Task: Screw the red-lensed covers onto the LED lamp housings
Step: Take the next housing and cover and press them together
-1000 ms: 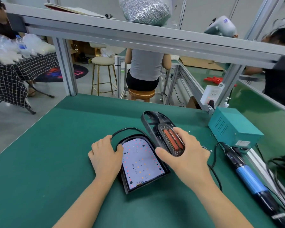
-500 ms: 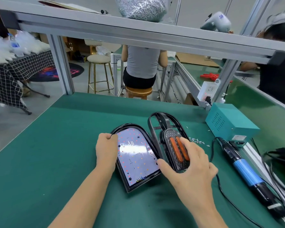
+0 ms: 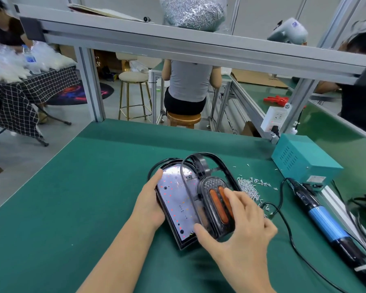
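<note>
Your red-lensed cover [image 3: 215,205] is tilted over the right half of the LED lamp housing [image 3: 178,205], which lies flat on the green bench [image 3: 72,208], near-centre. Your right hand [image 3: 239,227] makes the grip: thumb curled under the cover's near edge, fingers draped over the red lenses. Your left hand [image 3: 151,199] steadies the housing's left rim, fingertips on the board's edge. Before lowering, tuck the black cable [image 3: 183,182] clear of the rim so it isn't pinched, then line up the arched ends and seat the cover flat all round. The loose screws [image 3: 248,188] lie just right, the electric screwdriver [image 3: 323,223] farther right.
</note>
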`<act>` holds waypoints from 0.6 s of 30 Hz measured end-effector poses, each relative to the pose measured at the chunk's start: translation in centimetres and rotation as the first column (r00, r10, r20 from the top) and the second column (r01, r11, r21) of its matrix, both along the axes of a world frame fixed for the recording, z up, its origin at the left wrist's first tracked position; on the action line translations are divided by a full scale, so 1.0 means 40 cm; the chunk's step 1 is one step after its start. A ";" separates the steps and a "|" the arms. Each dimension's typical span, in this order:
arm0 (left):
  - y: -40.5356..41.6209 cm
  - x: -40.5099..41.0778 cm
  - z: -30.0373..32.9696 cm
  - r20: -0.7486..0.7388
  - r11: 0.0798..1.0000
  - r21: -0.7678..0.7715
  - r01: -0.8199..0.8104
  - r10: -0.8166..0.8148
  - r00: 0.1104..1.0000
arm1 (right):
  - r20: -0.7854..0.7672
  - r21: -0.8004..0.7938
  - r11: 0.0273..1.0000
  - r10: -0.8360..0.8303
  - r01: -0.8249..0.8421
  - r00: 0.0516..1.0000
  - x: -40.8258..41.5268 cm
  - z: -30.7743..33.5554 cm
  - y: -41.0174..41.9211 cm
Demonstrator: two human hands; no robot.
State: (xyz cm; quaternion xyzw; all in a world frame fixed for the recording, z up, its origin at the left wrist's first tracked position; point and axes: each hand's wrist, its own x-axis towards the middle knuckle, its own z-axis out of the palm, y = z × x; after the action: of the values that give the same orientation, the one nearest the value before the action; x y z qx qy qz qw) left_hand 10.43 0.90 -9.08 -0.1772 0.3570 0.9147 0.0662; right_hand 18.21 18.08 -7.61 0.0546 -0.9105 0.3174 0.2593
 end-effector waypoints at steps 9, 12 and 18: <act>0.009 0.029 0.006 -0.144 0.995 0.066 0.070 -0.060 0.988 | -0.002 0.066 0.996 0.064 -0.064 0.998 0.027 -0.007 -0.044; 0.014 0.035 0.007 -0.191 0.994 0.068 0.087 -0.072 0.979 | 0.009 0.056 0.995 0.088 -0.088 0.996 0.033 -0.015 -0.055; 0.014 0.034 0.004 -0.198 0.996 0.070 0.063 -0.049 0.979 | 0.066 0.064 0.992 0.106 -0.111 0.992 0.022 -0.030 -0.062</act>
State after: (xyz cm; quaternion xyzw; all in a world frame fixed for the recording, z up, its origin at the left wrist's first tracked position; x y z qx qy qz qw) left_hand 11.79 1.48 -8.90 -0.0733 0.3318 0.9384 0.0631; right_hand 19.08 15.58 -8.79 0.1028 -0.9241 0.3015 0.2109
